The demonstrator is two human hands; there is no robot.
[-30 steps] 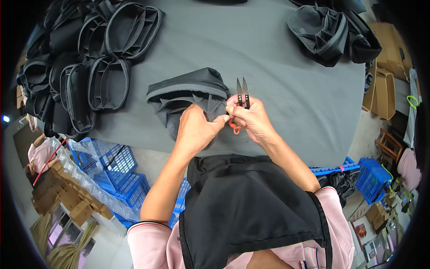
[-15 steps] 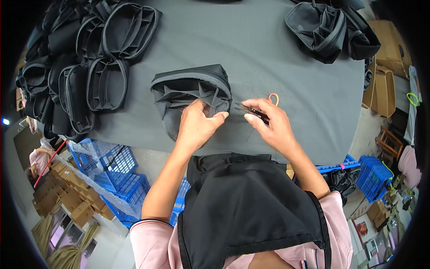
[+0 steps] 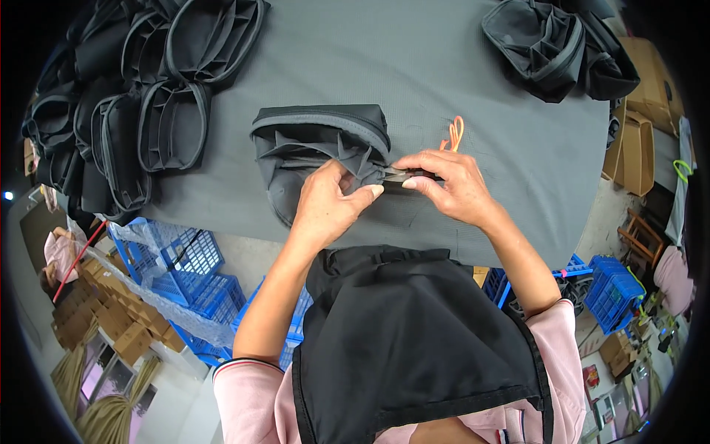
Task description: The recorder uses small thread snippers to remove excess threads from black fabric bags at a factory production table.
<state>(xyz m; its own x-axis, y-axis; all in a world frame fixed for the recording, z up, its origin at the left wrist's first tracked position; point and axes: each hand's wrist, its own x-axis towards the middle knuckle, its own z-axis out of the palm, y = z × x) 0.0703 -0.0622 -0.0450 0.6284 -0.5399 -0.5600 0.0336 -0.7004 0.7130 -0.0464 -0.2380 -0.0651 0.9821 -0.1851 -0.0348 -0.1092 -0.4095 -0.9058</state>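
A dark grey fabric pouch (image 3: 318, 122) with inner dividers and a zipped rim lies open in front of me. My left hand (image 3: 329, 203) is closed on its near right corner, thumb outside and fingers inside. In my right hand (image 3: 451, 185) is a pair of small thread snips (image 3: 399, 175) with dark handles and bare metal blades. The blade tips touch or nearly touch the pouch edge beside my left thumb. An orange loop (image 3: 457, 135) sticks out beyond my right hand; whether it is fastened to the snips is hidden.
Many similar pouches (image 3: 175, 126) are heaped at the table's left, and a few more (image 3: 534, 48) sit at the far right. Grey cloth covers the table (image 3: 518, 170). Blue crates (image 3: 177, 259) stand below its left edge, cardboard boxes (image 3: 636, 140) beyond its right.
My right hand has brought the snips left, up to the pouch's corner, and its fingers have closed further round them. My left hand keeps its hold on the pouch.
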